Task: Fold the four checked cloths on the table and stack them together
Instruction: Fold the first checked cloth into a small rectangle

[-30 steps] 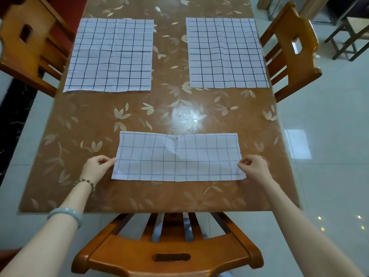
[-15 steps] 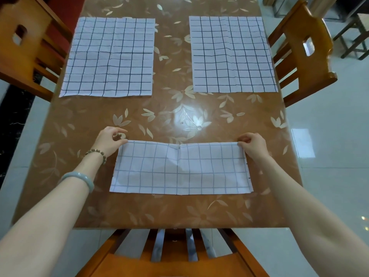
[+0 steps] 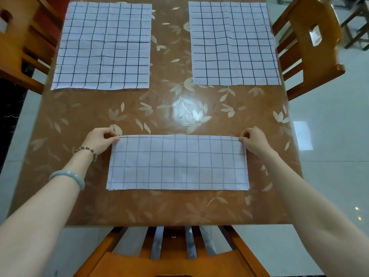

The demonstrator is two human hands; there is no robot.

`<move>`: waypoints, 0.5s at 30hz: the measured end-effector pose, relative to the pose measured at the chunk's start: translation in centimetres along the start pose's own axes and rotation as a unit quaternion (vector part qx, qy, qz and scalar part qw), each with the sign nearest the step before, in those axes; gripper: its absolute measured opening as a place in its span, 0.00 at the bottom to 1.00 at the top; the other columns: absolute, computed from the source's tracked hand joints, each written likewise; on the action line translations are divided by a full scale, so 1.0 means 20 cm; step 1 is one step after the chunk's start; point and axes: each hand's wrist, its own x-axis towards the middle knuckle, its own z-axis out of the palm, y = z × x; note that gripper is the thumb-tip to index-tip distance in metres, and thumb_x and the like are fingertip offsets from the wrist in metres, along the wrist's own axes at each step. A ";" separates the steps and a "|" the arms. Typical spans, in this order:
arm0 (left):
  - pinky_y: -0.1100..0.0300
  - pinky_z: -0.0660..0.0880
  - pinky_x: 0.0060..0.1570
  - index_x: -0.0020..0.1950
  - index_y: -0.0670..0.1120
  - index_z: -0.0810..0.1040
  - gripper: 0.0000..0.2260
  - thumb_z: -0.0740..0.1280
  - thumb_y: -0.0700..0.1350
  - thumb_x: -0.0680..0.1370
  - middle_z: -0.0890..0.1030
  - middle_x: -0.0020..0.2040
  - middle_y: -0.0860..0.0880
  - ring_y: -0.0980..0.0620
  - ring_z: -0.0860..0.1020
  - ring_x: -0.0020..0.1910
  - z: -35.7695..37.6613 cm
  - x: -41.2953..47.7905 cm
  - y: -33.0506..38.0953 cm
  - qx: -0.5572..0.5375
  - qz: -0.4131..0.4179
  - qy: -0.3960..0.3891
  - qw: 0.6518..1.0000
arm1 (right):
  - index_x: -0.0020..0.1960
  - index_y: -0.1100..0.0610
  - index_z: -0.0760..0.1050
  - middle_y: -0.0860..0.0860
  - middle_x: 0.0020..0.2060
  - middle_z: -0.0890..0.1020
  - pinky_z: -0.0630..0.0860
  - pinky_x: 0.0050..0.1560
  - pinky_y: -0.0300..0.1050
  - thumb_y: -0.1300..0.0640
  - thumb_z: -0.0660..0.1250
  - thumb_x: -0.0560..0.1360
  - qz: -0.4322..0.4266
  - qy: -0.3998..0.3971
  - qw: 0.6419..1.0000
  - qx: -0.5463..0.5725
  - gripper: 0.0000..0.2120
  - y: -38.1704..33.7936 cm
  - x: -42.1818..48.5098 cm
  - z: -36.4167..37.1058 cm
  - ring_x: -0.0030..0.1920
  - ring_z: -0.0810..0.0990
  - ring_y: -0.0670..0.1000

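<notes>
Head view. The left hand [image 3: 99, 140] pinched the far left corner of the half-folded cloth [image 3: 177, 162], and the right hand [image 3: 254, 141] pinched the far right corner, fingers closed on the fabric at the fold line, which ran taut and straight between them; the cloth lay as a long rectangle on the near part of the surface [image 3: 179, 108], its near edges showing two layers slightly offset at the lower left. We judged the step in hand to be the squaring of this first fold; to do it well, we would have kept equal tension at both corners, checked that the near edges met, then pressed the crease flat before folding across the short way. Two unfolded cloths, the far left cloth [image 3: 103, 47] and the far right cloth [image 3: 233, 45], lay flat and well apart on the far part of the surface; we could not see a fourth cloth. We saw no containers on the surface; wooden chairs [image 3: 311, 37] stood around it.
</notes>
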 end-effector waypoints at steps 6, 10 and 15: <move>0.55 0.71 0.51 0.48 0.46 0.83 0.05 0.70 0.45 0.75 0.82 0.51 0.46 0.50 0.75 0.50 -0.02 0.04 -0.01 0.031 -0.009 -0.031 0.999 | 0.43 0.60 0.77 0.55 0.47 0.73 0.68 0.51 0.48 0.61 0.64 0.76 -0.013 0.000 1.000 -0.022 0.05 -0.01 0.01 0.00 0.50 0.70 0.54; 0.54 0.72 0.48 0.51 0.46 0.80 0.09 0.71 0.48 0.74 0.81 0.52 0.45 0.48 0.76 0.50 0.00 0.06 -0.02 0.036 -0.033 -0.035 0.998 | 0.44 0.60 0.75 0.55 0.46 0.73 0.67 0.49 0.47 0.61 0.63 0.77 -0.009 0.008 1.000 -0.021 0.04 -0.01 0.01 -0.01 0.51 0.72 0.57; 0.46 0.63 0.68 0.69 0.42 0.67 0.28 0.69 0.53 0.75 0.69 0.69 0.41 0.42 0.65 0.69 0.09 -0.08 0.09 0.091 0.029 0.101 0.990 | 0.61 0.63 0.73 0.61 0.57 0.74 0.69 0.58 0.51 0.61 0.63 0.77 -0.036 0.159 0.987 -0.010 0.13 -0.15 -0.10 0.07 0.59 0.70 0.60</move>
